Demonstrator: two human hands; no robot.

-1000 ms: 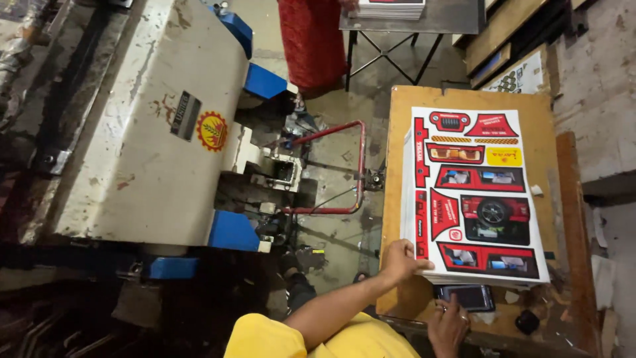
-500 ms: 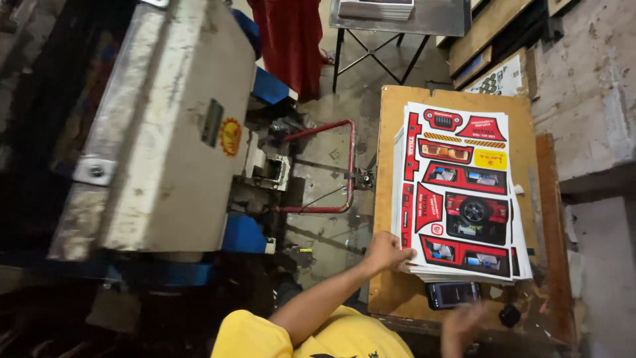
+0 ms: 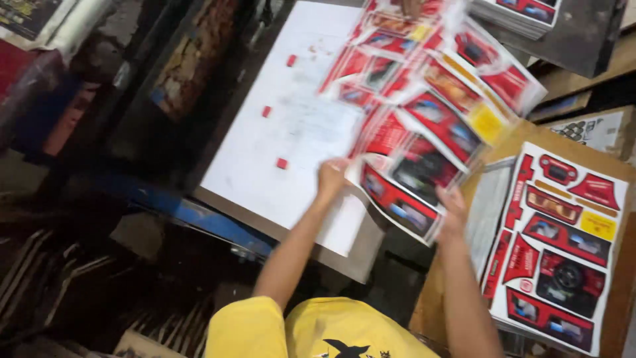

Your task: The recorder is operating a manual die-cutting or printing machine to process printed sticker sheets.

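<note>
My left hand [image 3: 331,178] and my right hand [image 3: 453,207] each grip the near edge of a large printed sheet [image 3: 430,99], red with car pictures and a yellow patch. The sheet is blurred and hangs tilted above a white flat board [image 3: 285,132] that carries a few small red blocks [image 3: 281,163]. To the right, a stack of the same printed sheets [image 3: 556,245] lies on a wooden table [image 3: 619,292], just right of my right forearm.
Another pile of printed sheets [image 3: 523,13] rests on a dark metal tray [image 3: 576,46] at the top right. A blue machine bar [image 3: 199,215] runs under the board's near edge. Dark machine parts fill the left side.
My view has swung left, toward the machine. My hands have left the stack on the wooden table and now hold one sheet up over the white board.
</note>
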